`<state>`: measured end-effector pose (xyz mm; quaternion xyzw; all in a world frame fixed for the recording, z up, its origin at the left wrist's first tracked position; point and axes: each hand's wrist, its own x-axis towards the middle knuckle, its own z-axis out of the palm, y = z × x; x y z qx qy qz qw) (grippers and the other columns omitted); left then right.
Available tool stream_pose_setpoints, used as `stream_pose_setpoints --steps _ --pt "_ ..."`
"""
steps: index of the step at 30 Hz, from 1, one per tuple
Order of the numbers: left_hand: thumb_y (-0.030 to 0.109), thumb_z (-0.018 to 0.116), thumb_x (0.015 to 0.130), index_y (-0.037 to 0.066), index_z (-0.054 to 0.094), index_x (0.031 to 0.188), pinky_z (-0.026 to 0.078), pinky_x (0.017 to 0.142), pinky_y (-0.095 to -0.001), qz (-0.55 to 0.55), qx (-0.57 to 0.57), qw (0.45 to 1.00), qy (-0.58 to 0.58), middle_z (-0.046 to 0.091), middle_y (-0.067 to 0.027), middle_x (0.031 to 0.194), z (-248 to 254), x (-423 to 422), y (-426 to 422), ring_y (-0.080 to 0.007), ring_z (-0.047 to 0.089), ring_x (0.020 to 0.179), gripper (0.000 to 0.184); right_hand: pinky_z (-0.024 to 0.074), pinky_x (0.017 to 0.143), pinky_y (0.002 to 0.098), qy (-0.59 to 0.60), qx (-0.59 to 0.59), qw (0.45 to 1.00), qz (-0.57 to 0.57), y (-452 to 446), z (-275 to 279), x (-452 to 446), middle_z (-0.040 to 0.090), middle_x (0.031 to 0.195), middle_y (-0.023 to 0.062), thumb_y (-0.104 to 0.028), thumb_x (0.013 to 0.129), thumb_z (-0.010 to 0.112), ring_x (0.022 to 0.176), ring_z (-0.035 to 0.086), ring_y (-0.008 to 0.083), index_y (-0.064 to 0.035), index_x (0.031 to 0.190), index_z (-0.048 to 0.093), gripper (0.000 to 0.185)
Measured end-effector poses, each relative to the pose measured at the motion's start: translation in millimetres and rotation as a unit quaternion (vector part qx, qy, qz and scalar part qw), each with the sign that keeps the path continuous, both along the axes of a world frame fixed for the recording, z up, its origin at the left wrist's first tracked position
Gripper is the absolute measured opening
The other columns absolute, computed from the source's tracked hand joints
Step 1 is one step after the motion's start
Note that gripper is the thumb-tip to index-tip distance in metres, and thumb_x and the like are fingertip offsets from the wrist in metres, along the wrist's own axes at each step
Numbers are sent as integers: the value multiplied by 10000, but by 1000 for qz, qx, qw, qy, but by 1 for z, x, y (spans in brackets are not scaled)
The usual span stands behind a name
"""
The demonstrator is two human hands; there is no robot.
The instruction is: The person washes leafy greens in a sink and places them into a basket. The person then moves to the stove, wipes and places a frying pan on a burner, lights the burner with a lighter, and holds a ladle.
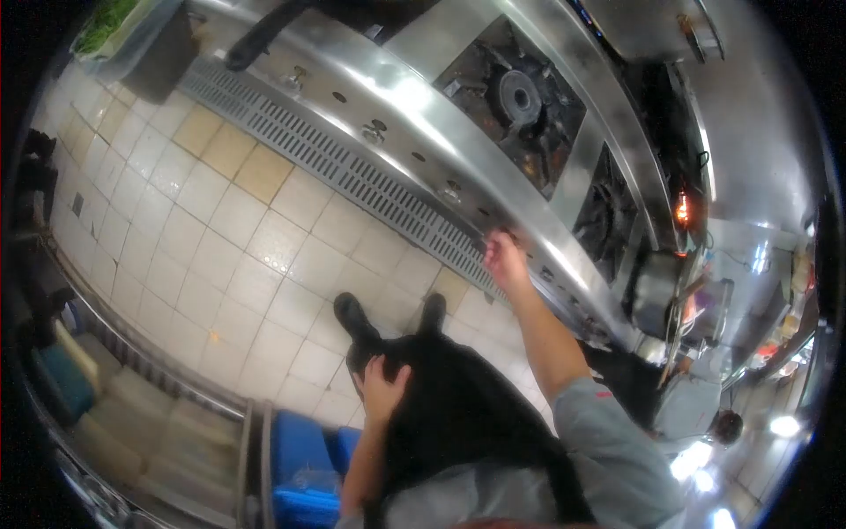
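My right hand (pixel 505 259) is at the front panel of the steel stove (pixel 397 79), beside its row of knobs. Its fingers are curled together, and whatever they may hold is too small to make out. One stove knob (pixel 451 191) shows to the left of that hand. My left hand (pixel 383 388) hangs low over the black apron (pixel 458 397), fingers apart, holding nothing. Behind the front edge, a round burner (pixel 520 99) sits in the stove top.
A slotted grate (pixel 308 152) runs along the stove's foot. At the upper left, a bin (pixel 145 53) holds greens. A pan handle (pixel 264 35) juts over the edge. Flame (pixel 682 208) glows at the right. Blue containers (pixel 300 450) stand lower left. Another person (pixel 696 401) is at the right.
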<state>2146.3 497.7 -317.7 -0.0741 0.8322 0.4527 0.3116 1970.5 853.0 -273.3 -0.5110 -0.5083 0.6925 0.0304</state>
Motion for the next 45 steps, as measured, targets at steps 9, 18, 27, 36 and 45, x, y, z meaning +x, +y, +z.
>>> stream_pose_setpoints --steps 9,18,27,36,45 --pt "505 753 780 11 604 1229 161 1149 -606 -4 -11 1000 3 555 -199 1334 6 15 23 -349 484 1290 684 471 496 272 19 -13 1000 -7 4 -6 4 572 740 15 -155 879 639 580 533 119 -55 938 612 119" --pt "571 718 781 -8 567 1282 78 1180 -585 -27 -2 999 -22 506 -205 1389 2 27 25 -345 428 1347 780 469 526 216 60 -33 998 0 8 -14 7 602 766 8 -136 883 655 645 556 84 -74 892 617 73" --pt "604 740 750 22 577 1276 77 1147 -649 -32 -33 999 10 432 -228 1440 -5 28 18 -376 381 1372 802 533 648 263 20 -72 996 39 15 -6 16 673 882 25 -271 916 671 721 620 111 -73 1006 650 219" --pt "669 658 775 26 619 1244 82 1143 -661 -76 -53 995 -21 508 -205 1391 -19 20 20 -369 345 1400 796 571 769 373 -100 -87 961 242 -39 -59 78 632 1213 107 -236 948 646 974 645 206 -56 1315 510 431" --pt "587 619 847 41 630 1224 134 1154 -635 -87 -51 994 -34 568 -146 1337 -35 27 14 -336 392 1371 664 567 757 310 -196 -107 881 418 -111 -148 92 656 1111 116 -229 945 651 897 655 183 -27 1289 513 422"
